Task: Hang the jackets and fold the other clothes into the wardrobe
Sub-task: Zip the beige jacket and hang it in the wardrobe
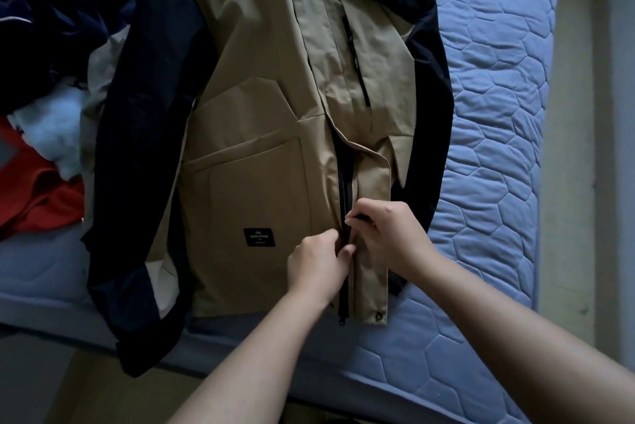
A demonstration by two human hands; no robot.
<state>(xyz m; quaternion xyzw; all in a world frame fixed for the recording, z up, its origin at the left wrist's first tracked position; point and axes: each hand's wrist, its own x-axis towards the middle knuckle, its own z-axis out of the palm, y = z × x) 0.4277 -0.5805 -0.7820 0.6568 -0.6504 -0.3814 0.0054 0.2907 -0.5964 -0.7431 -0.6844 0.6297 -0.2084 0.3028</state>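
**Q:** What is shown, and where does the garment lie?

**A:** A jacket [261, 155], tan in the body with dark navy sleeves, lies flat and front side up on a blue quilted bed [498, 114]. It fills the centre of the frame. The collar points to the top edge. The hem lies at lower centre, beside the near edge of the mattress, and the sleeve at the left of the frame hangs past that edge.

**Q:** How are the hands set?

**A:** Both meet at the front zip [344, 190], lower centre, a little above the hem. The left hand [318, 263] has its fingers curled and pinches the jacket's front edge just left of the zip line. The right hand [385, 238] is curled as well, and its thumb and forefinger pinch a small dark part of the zip. The two hands nearly touch. Above them a dark gap shows between the tan edges. Whether the zip is joined below them cannot be told.

**Q:** Which details mark the jacket?

**A:** There is a black label [260, 237] on the lower left panel and a black pocket zip [355, 59] on the chest, upper right of centre. A snap [379, 314] sits at the hem corner.

**Q:** What else is on the bed?

**A:** A pile of clothes lies along the left edge of the frame. A dark navy garment [51, 11] is at upper left, a light blue garment [51, 128] below it, and a red garment [37, 196] lower still.
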